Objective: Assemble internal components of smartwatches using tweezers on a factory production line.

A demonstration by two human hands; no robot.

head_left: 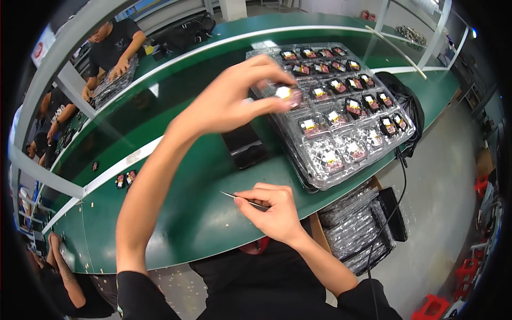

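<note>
A left hand [229, 98] pinches a small labelled part [289, 97], blurred, over the clear blister tray [354, 169]'s left side; the right hand [276, 209] grips a slim pointed tool [229, 195] above the green bench [194, 208]. Probably tray handling; next calls for careful alignment.

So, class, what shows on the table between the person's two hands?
In the head view, a dark, flat, rectangular object lies on the green table, between the left hand and the right hand.

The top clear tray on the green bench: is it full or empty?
Not empty: the top clear tray has dark pieces in many pockets. Whether it is full, I cannot tell through the front glare.
</note>
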